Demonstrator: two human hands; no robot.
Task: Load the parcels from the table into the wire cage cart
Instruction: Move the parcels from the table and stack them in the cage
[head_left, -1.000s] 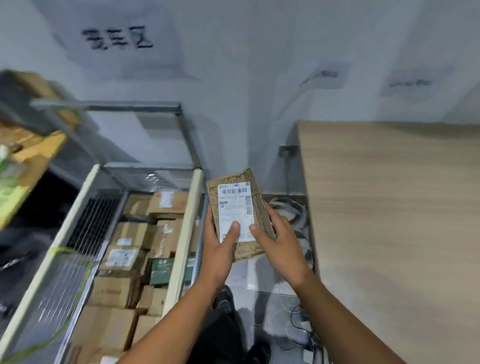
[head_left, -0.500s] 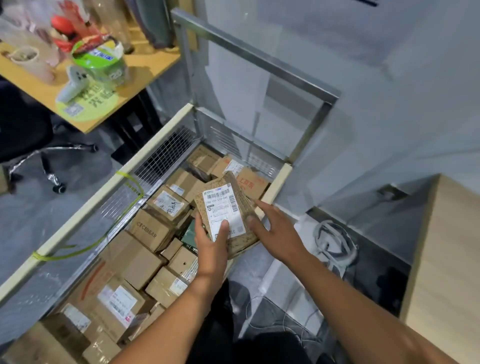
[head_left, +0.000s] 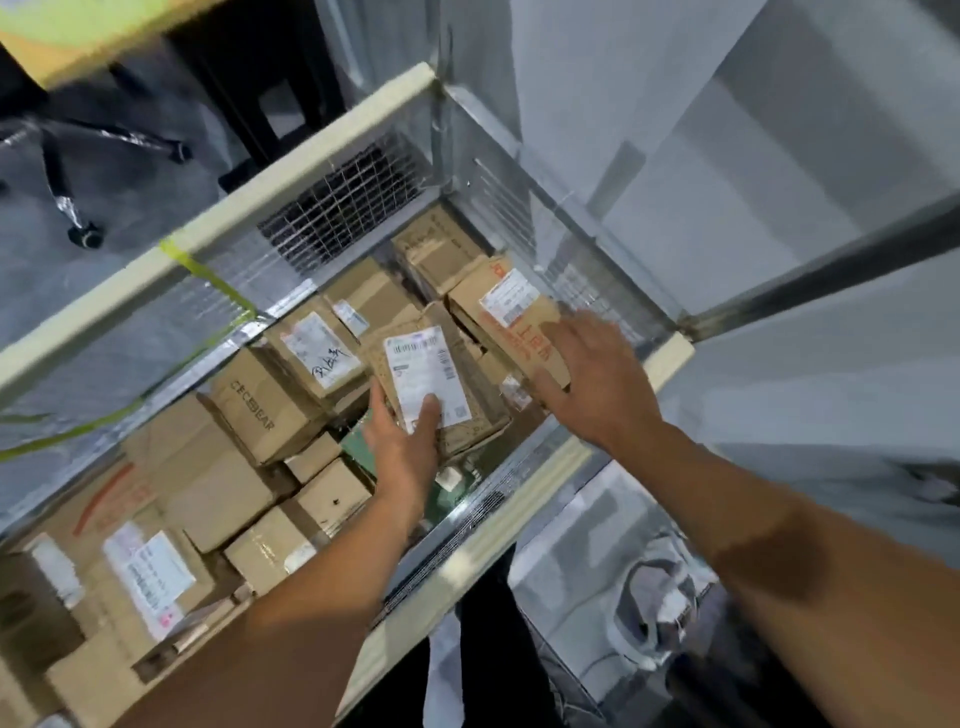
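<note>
The left grip (head_left: 402, 447) reaches forward on a bare, nearly straight left forearm (head_left: 311, 597), and it pinches the near end of a flat parcel (head_left: 421, 364): the thumb lies on top, the fingers curl under the edge on its far-left side. The right grip (head_left: 592, 384) sits just to the right of the left grip and a little further out, apart from it. It is palm down with fingers spread and relaxed, holding nothing and blurred at the fingertips, its bare right forearm (head_left: 753, 519) angled in from the lower right.
</note>
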